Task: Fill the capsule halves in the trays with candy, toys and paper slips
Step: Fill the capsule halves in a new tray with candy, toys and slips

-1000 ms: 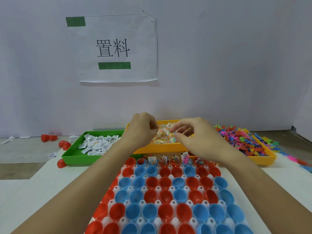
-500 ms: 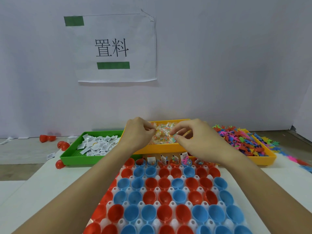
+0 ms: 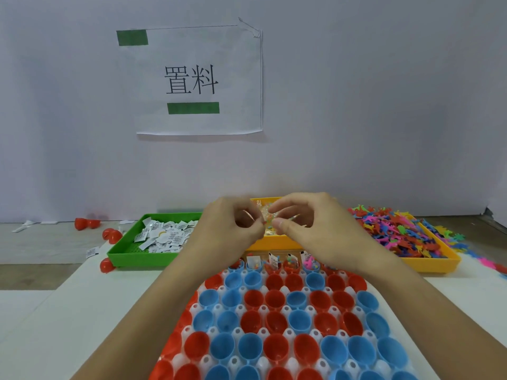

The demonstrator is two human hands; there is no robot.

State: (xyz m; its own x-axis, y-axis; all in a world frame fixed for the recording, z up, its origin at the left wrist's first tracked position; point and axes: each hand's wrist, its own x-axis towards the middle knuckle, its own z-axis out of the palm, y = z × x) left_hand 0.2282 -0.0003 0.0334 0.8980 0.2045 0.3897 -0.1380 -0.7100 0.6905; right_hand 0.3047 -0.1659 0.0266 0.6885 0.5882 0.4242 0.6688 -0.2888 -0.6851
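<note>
- Left hand (image 3: 230, 224) raised over the middle orange tray (image 3: 270, 242), fingers curled in, fingertips pinching one edge of a small clear candy packet (image 3: 268, 218).
- Right hand (image 3: 310, 223) opposite, thumb and forefinger pinching the same packet from the other side; remaining fingers arched loosely above.
- Packet held between both hands, lifted clear above the candy heap in that tray; coloured sweets visible through the wrapper.
- Nearest the camera, white capsule tray (image 3: 263, 360) on the white table (image 3: 55, 325), rows of red and blue capsule halves (image 3: 275, 348) standing open side up.
- Farthest row of that tray, just beneath the wrists: several halves already holding folded paper slips, candy and a pink toy (image 3: 308, 261); closer rows bare inside.
- Green tray (image 3: 142, 255) at the left, just beside the orange one, holding a heap of white folded paper slips (image 3: 164, 235).
- Second orange tray (image 3: 430, 266) at the right, piled with small multicoloured plastic toy figures (image 3: 397, 231), some spilled onto the table past its right edge.
- Loose red capsule halves (image 3: 111, 235) lying left of the green tray.
- On the wall behind, taped paper sign (image 3: 192, 80) with two black Chinese characters and two green bars.
</note>
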